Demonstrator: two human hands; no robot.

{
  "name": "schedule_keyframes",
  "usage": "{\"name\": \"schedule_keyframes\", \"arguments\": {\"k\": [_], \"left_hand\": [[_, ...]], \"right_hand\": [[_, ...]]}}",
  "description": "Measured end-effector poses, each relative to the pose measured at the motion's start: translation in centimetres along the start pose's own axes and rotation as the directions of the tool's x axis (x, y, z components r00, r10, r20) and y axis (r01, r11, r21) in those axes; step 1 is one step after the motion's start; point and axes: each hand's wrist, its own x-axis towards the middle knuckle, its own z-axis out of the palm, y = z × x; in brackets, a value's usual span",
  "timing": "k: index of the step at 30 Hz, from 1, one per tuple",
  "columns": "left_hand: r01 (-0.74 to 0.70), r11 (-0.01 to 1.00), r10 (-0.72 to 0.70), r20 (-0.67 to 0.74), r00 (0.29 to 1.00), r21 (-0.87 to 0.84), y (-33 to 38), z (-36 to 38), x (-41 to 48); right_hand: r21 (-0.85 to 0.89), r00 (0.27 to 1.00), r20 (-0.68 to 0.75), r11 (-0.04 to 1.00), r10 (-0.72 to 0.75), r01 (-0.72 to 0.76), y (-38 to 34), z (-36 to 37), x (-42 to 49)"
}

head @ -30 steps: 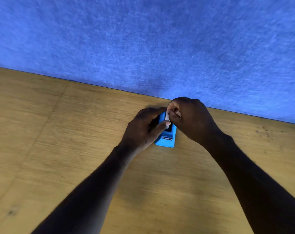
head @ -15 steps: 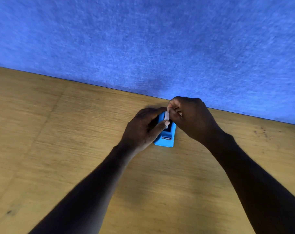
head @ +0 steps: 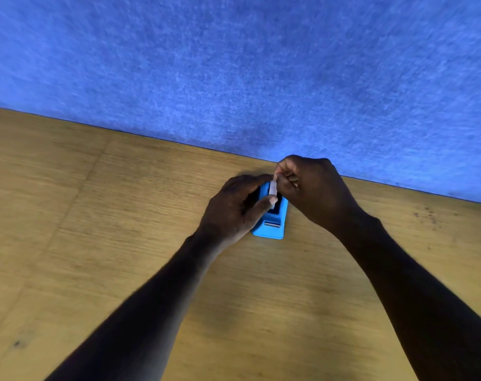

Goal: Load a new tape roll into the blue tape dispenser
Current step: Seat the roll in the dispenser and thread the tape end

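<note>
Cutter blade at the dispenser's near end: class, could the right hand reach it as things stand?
Probably yes. The blade lies bare at the dispenser's near end. The left hand is beside it, the right hand close behind, pinching the tape, which it would need to release or bring along.

Dispenser (head: 269,229) smooth blue plastic; table (head: 124,243) matt wood grain; wall (head: 234,64) fuzzy blue felt.

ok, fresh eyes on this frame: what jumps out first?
Two hands meeting over a blue tape dispenser near the far edge of the wooden table. The right hand pinches a pale strip of tape above it; the left hand steadies the body. Behind, a blue felt wall fills the upper half.
</note>
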Motion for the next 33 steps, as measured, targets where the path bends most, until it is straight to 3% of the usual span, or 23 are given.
{"name": "schedule_keyframes", "arguments": {"k": [19, 33], "left_hand": [[-0.03, 0.994, 0.03, 0.0, 1.0, 0.108, 0.03, 0.03, -0.33], [-0.023, 0.996, 0.025, -0.02, 0.999, 0.086, 0.18, 0.07, -0.21]], "right_hand": [[0.037, 0.997, -0.072, 0.999, 0.01, -0.008, 0.5, 0.36, 0.05], [0.006, 0.996, -0.087, 1.0, -0.02, 0.021, 0.95, 0.75, 0.05]]}}
